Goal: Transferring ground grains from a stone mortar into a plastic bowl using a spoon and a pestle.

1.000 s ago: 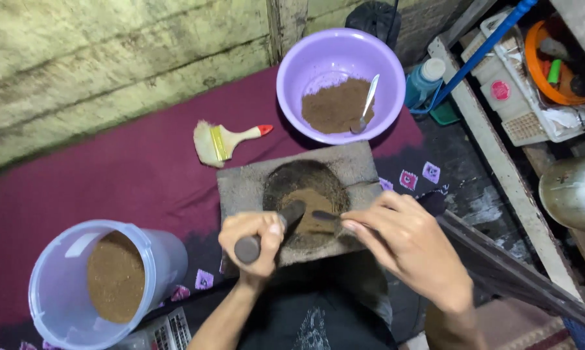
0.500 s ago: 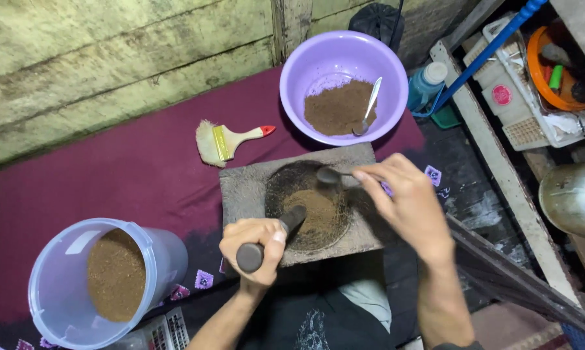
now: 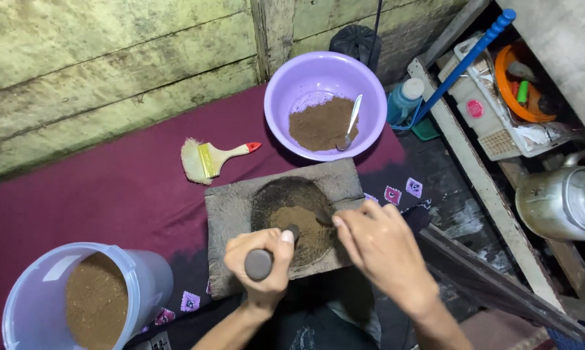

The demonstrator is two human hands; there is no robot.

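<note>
- Head view, looking down: the maroon cloth (image 3: 111, 194) covers the floor in front of me, and all that I work with sits on it.
- The lavender plastic bucket (image 3: 143, 285) at my lower left is partly full of brown powder. I judge it weighty enough to need both hands under the rim, and the thin wall would flex.
- The purple plastic basin (image 3: 305, 84) stands just beyond the stone, holding a mound of the same powder with a metal spoon (image 3: 351, 120) leaning in it. It looks light and easy to tip.
- The grey rectangular stone mortar slab (image 3: 231, 207) lies directly before me, brown ground powder (image 3: 299, 223) in its round hollow. It looks heavy and rough, so I judge it will stay put under pressure; I would lift it by the two short edges only.
- My right hand (image 3: 383, 249) rests at the hollow's right rim, fingers together, tips touching the powder. The powder is loose and dry-looking, best pinched or swept rather than gripped.
- My left hand (image 3: 263, 259) is wrapped tight round the dark stone pestle (image 3: 260, 262), its tip in the hollow. It looks stiff, dense and smooth, so I grip the thick end.
- The wooden red-tipped paintbrush (image 3: 208, 159) lies beside the slab's far left corner, untouched.
</note>
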